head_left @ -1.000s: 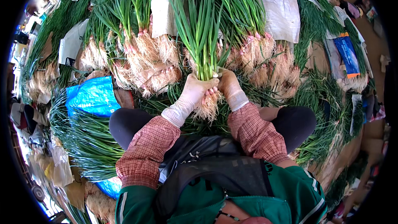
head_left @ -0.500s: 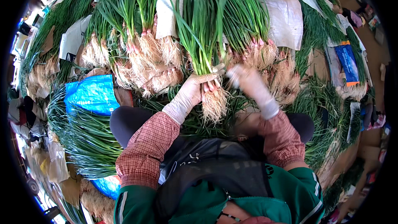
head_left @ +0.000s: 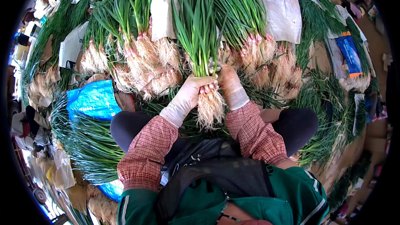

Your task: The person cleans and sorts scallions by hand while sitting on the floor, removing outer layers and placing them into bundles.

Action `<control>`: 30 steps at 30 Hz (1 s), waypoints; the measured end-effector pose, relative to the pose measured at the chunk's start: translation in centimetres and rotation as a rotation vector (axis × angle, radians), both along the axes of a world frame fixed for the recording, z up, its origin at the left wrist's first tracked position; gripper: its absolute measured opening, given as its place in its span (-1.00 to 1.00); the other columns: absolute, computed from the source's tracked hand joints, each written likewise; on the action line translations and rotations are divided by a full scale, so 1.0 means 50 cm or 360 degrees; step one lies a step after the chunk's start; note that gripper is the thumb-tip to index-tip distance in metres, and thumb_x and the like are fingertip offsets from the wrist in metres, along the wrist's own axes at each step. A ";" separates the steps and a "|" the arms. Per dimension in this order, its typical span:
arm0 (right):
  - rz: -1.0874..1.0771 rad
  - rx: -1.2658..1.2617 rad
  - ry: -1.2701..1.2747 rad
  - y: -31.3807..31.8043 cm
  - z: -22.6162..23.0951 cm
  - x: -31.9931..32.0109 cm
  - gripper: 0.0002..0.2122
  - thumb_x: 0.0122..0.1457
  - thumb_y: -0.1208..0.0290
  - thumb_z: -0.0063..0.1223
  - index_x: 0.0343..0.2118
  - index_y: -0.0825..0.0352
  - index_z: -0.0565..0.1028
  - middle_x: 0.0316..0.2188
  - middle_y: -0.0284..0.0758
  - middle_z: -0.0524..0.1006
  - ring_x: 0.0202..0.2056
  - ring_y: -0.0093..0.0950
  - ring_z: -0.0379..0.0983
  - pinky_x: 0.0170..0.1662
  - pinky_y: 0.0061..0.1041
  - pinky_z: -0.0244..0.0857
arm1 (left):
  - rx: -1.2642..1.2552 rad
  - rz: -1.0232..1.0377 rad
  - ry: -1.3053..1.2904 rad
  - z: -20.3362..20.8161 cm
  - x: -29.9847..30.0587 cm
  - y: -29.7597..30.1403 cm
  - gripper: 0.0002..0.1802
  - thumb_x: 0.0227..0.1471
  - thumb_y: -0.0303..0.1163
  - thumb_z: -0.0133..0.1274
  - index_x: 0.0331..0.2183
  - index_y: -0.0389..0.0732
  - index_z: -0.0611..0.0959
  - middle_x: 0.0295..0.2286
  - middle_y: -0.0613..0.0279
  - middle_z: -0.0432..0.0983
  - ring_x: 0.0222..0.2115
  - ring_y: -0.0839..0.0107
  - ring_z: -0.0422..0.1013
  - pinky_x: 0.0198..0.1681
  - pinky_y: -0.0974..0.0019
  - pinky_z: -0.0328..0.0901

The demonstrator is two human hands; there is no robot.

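My left hand (head_left: 191, 90), in a pale glove, is wrapped round a bunch of spring onions (head_left: 200, 58) just above the bulbs. Long green leaves point away from me, and the pale, tangled roots (head_left: 210, 109) hang below my fingers toward my lap. Reddish bulbs show between the hand and the roots. Against the right side of the same bunch is my right hand (head_left: 228, 81), also gloved, its fingers closed at the stems. Exactly which stems those fingers grip is partly hidden.
More spring onions with roots toward me lie in heaps at left (head_left: 143, 54) and right (head_left: 258, 52). White sheets (head_left: 285, 14) cover some leaves. A blue plastic sheet (head_left: 92, 100) lies over greens at my left. My bent knees (head_left: 298, 129) flank the work.
My right hand, blurred and apart from the bunch before, has moved left and now touches it. My left hand keeps its hold and has shifted slightly left with the bunch.
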State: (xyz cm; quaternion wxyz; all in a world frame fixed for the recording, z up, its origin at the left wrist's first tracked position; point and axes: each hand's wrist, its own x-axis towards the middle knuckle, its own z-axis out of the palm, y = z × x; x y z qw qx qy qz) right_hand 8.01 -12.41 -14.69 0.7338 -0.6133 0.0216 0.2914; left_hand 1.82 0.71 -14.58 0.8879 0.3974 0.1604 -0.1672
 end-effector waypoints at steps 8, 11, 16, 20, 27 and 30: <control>0.0150 -0.0256 -0.0720 -0.015 -0.160 0.083 -0.83 0.17 0.41 -0.21 -0.39 0.40 0.40 -0.61 -0.21 0.46 -0.60 -0.34 0.42 -0.51 -0.43 0.36 | 0.0066 -0.0018 0.0085 0.023 0.003 -0.016 -0.81 -0.11 -0.53 0.14 -0.35 -0.37 0.58 -0.57 0.19 0.53 -0.70 0.66 0.33 -0.68 0.69 0.17; 0.0043 -0.1366 -0.1442 0.044 -0.069 0.062 -0.85 0.13 0.47 -0.15 -0.32 0.40 0.44 -0.50 -0.09 0.51 -0.44 -0.30 0.48 -0.35 -0.51 0.40 | 0.0250 0.0097 0.0013 0.018 -0.008 0.013 -0.84 -0.11 -0.52 0.13 -0.39 -0.37 0.59 -0.59 0.21 0.53 -0.71 0.65 0.33 -0.69 0.66 0.15; -0.0917 0.0294 0.0382 -0.024 -0.008 0.136 -0.73 0.27 0.44 -0.35 -0.17 0.48 0.41 -0.52 -0.26 0.48 -0.64 -0.64 0.29 -0.54 -0.70 0.30 | -0.0161 0.0234 -0.0122 0.097 -0.026 -0.022 -0.77 -0.13 -0.56 0.16 -0.33 -0.34 0.55 -0.61 0.19 0.52 -0.74 0.59 0.36 -0.65 0.60 0.30; 0.0946 -0.1314 -0.0427 -0.048 0.060 0.114 -0.74 0.22 0.23 -0.13 -0.24 0.29 0.50 -0.48 -0.30 0.51 -0.60 -0.56 0.41 -0.41 -0.55 0.40 | 0.0236 0.0155 -0.0127 0.096 -0.030 0.033 -0.77 -0.08 -0.51 0.14 -0.30 -0.36 0.56 -0.58 0.18 0.53 -0.73 0.61 0.36 -0.70 0.66 0.24; 0.0086 -0.1626 -0.1202 -0.171 -0.019 0.206 -0.82 0.02 0.32 0.12 -0.35 0.28 0.53 -0.31 -0.15 0.53 -0.27 -0.32 0.47 -0.13 -0.38 0.32 | -0.0544 -0.0025 -0.0241 0.038 -0.014 0.028 -0.58 -0.01 -0.44 0.09 -0.08 -0.30 0.43 -0.57 0.31 0.37 -0.54 0.51 0.35 -0.34 0.30 0.38; -0.0145 -0.1158 -0.0656 -0.167 0.027 0.134 -0.90 0.04 0.40 0.09 -0.38 0.24 0.55 -0.34 -0.23 0.56 -0.28 -0.45 0.48 -0.16 -0.46 0.33 | -0.0423 0.0071 -0.0210 0.081 -0.019 0.027 -0.60 0.01 -0.45 0.05 -0.08 -0.30 0.41 -0.50 0.23 0.44 -0.47 0.40 0.42 -0.27 0.24 0.40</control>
